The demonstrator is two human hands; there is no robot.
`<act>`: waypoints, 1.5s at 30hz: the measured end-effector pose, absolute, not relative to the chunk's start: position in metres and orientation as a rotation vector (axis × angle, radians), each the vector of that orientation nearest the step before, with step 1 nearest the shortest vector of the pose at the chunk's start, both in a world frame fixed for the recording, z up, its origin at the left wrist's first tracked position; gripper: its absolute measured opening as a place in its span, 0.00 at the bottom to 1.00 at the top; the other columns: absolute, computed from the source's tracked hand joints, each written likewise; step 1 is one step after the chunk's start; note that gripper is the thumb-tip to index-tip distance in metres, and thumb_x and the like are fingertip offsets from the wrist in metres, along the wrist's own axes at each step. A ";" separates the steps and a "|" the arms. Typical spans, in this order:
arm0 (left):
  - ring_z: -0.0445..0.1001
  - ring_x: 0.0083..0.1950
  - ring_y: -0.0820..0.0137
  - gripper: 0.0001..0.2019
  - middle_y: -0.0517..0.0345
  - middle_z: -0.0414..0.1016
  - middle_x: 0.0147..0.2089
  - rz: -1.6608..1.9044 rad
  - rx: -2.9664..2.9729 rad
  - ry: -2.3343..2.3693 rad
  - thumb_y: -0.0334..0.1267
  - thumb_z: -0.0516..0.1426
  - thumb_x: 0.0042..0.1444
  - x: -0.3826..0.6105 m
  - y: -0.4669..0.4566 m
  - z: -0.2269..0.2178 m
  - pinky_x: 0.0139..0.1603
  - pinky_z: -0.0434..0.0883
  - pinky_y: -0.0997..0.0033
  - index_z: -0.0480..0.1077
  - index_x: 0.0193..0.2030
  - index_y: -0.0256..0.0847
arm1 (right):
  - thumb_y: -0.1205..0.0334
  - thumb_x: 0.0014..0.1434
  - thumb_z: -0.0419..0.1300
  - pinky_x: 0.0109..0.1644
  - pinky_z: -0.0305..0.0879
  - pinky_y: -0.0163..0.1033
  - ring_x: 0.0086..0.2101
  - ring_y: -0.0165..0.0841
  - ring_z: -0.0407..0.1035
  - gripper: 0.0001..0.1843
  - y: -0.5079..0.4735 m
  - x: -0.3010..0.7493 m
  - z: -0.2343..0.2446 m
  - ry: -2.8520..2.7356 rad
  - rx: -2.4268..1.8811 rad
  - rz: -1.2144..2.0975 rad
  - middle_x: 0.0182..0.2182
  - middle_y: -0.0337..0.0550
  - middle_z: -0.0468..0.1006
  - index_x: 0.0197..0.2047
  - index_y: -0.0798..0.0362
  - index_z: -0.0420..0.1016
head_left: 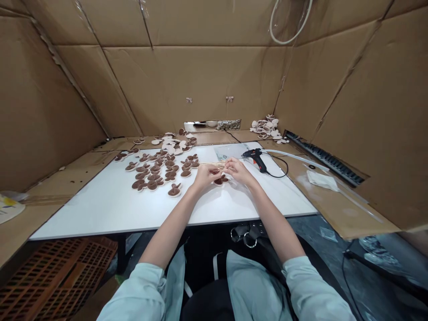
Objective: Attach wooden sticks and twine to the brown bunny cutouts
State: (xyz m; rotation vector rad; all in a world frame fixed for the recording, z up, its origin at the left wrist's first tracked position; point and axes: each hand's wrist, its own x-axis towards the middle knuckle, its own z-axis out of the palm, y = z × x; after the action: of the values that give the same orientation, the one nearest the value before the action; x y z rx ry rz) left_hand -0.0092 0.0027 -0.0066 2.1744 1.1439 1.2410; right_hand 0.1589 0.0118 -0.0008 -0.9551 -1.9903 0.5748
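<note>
My left hand (204, 174) and my right hand (236, 170) meet over the middle of the white table (110, 205). Between them they pinch a small brown-and-pink bunny-shaped piece (220, 180) that rests on the tabletop. The fingers of both hands are curled around it. A bundle of thin pale sticks (214, 164) lies just behind my hands. Several more brown bunny pieces (157, 171) are spread over the table to the left of my left hand.
A black glue gun (256, 157) with its cord lies right of my hands. Pale pink pieces are heaped at the back centre (172, 143) and back right (267, 128). Cardboard walls enclose the table. An orange crate (56, 276) sits below left.
</note>
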 end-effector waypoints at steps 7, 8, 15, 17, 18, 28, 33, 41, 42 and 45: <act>0.65 0.24 0.75 0.08 0.59 0.69 0.19 1.254 2.100 1.178 0.38 0.58 0.41 -0.008 0.000 -0.004 0.24 0.59 0.77 0.72 0.21 0.35 | 0.67 0.50 0.55 0.48 0.55 0.43 0.39 0.34 0.61 0.05 0.008 0.158 0.004 -2.068 -1.007 0.427 0.33 0.42 0.67 0.23 0.53 0.65; 0.65 0.24 0.75 0.08 0.59 0.69 0.19 1.258 2.072 1.177 0.39 0.58 0.41 -0.008 0.000 -0.003 0.24 0.60 0.77 0.72 0.21 0.35 | 0.67 0.50 0.55 0.48 0.55 0.43 0.39 0.34 0.61 0.05 0.008 0.158 0.004 -2.062 -1.005 0.439 0.33 0.42 0.66 0.23 0.53 0.65; 0.68 0.24 0.72 0.12 0.56 0.72 0.21 1.201 1.670 1.047 0.43 0.61 0.38 -0.010 -0.001 0.004 0.27 0.65 0.74 0.72 0.21 0.34 | 0.54 0.48 0.58 0.46 0.59 0.42 0.37 0.33 0.64 0.12 0.011 0.154 0.000 -1.785 -0.920 0.893 0.32 0.41 0.66 0.24 0.54 0.70; 0.69 0.26 0.72 0.13 0.55 0.73 0.22 1.196 1.542 0.982 0.44 0.62 0.36 -0.010 -0.001 0.005 0.31 0.67 0.71 0.73 0.23 0.34 | 0.48 0.47 0.59 0.46 0.60 0.41 0.37 0.33 0.65 0.16 0.012 0.153 0.000 -1.662 -0.862 1.045 0.32 0.42 0.68 0.25 0.54 0.72; 0.70 0.26 0.72 0.13 0.55 0.73 0.23 1.196 1.498 0.959 0.44 0.63 0.36 -0.009 0.000 0.005 0.32 0.68 0.70 0.73 0.24 0.34 | 0.46 0.46 0.58 0.46 0.60 0.41 0.37 0.33 0.65 0.18 0.012 0.152 0.000 -1.604 -0.839 1.119 0.32 0.42 0.69 0.26 0.54 0.73; 0.71 0.27 0.73 0.15 0.56 0.75 0.25 1.179 1.389 0.895 0.41 0.65 0.32 -0.006 0.000 0.006 0.35 0.69 0.69 0.74 0.28 0.33 | 0.54 0.37 0.65 0.40 0.61 0.39 0.31 0.31 0.66 0.12 0.006 0.148 0.007 -1.449 -0.846 1.153 0.25 0.40 0.73 0.20 0.54 0.74; 0.71 0.29 0.72 0.16 0.55 0.76 0.28 1.158 1.404 0.869 0.36 0.67 0.28 -0.004 0.000 0.004 0.35 0.68 0.70 0.73 0.27 0.34 | 0.56 0.37 0.65 0.39 0.60 0.39 0.30 0.31 0.66 0.10 0.007 0.148 0.007 -1.443 -0.857 1.102 0.24 0.40 0.73 0.19 0.55 0.73; 0.70 0.28 0.73 0.15 0.55 0.74 0.26 1.191 1.364 0.829 0.44 0.64 0.34 0.000 0.000 0.000 0.37 0.68 0.69 0.74 0.26 0.34 | 0.57 0.36 0.65 0.36 0.60 0.37 0.28 0.29 0.64 0.10 0.005 0.148 0.008 -1.407 -0.853 1.129 0.23 0.38 0.72 0.19 0.55 0.73; 0.70 0.28 0.73 0.15 0.55 0.74 0.26 1.198 1.359 0.825 0.44 0.64 0.34 0.001 0.001 -0.001 0.37 0.68 0.69 0.74 0.26 0.34 | 0.56 0.36 0.65 0.36 0.60 0.37 0.27 0.29 0.64 0.10 0.004 0.147 0.008 -1.391 -0.850 1.164 0.22 0.38 0.72 0.20 0.54 0.73; 0.69 0.28 0.74 0.15 0.56 0.74 0.25 1.218 1.351 0.814 0.45 0.64 0.35 0.000 0.003 -0.005 0.36 0.68 0.69 0.74 0.25 0.34 | 0.55 0.35 0.66 0.36 0.60 0.37 0.26 0.28 0.64 0.12 0.003 0.146 0.008 -1.345 -0.841 1.279 0.22 0.36 0.72 0.22 0.55 0.73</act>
State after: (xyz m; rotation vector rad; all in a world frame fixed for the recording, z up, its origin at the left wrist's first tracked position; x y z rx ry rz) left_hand 0.0002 0.0030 -0.0046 1.3505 0.8143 1.2182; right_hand 0.1464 0.0030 0.0081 -0.8408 -1.3446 1.2789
